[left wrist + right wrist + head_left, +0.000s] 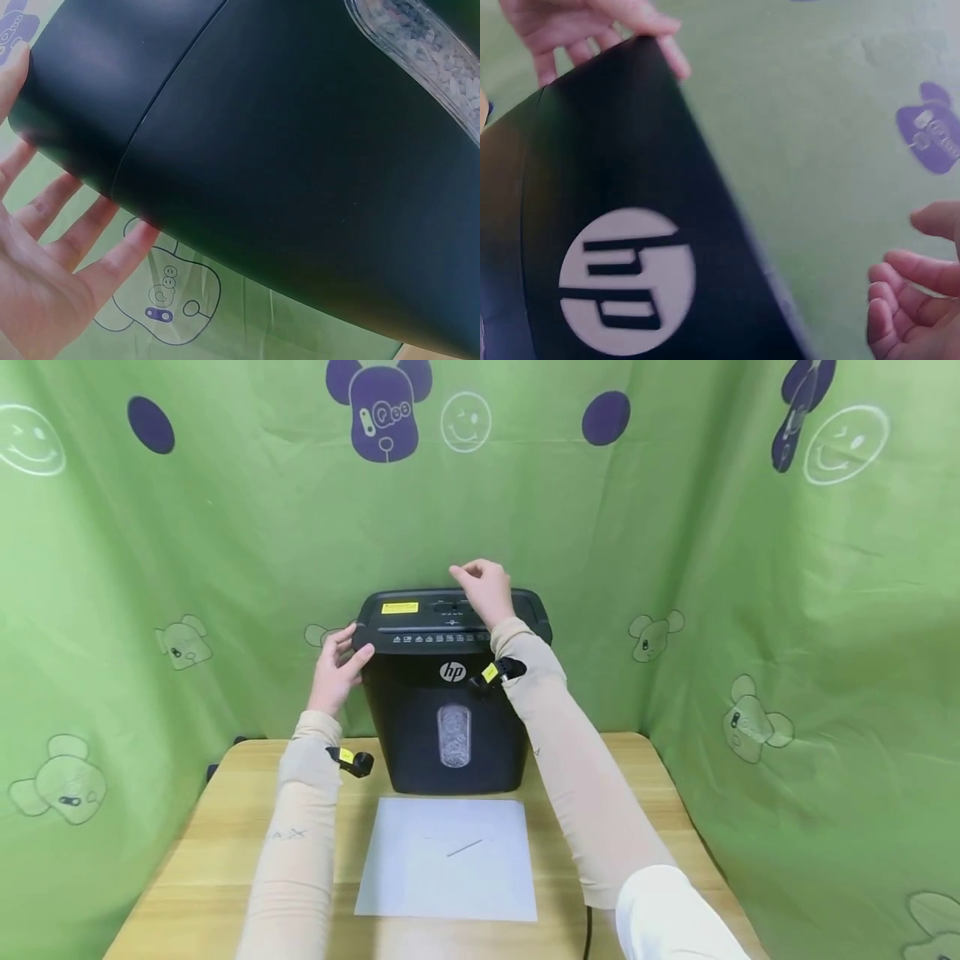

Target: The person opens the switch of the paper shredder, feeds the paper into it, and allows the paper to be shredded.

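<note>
Shredder: here it is, the black shredder (pixel 408 710), standing upright at the back of the wooden table (pixel 225 818), its front facing the person
Left hand: spread wide, the left hand (pixel 333 672) rests against the left end of the shredder near the top, thumb by the front corner; the left wrist view has four nearly straight fingers (pixel 120 266) fanned out, their tips touching the casing on both sides of the seam, steadying contact and no closed fist
Right hand: up above the right part of the top goes the eye, and there hangs the right hand (pixel 486 589), fingers loosely curled, thumb standing apart from them in the right wrist view, nothing visible in its hold
Top panel: a yellow label (pixel 400 607) sits to the left, a row of small icons runs along the front edge
Front: a round hp logo (pixel 452 672) up high, and below it a clear window (pixel 453 737) full of pale shreds
Paper: a white sheet (pixel 397 868) lies flat just in front of the shredder, a thin dark line (pixel 465 848) across it, drawn mark or slim object, cannot tell
Cord: a black cord (pixel 588 935) shows beside the right sleeve (pixel 585 777)
Backdrop: green curtain (pixel 240 527) all round, printed with bears and smiling faces
</note>
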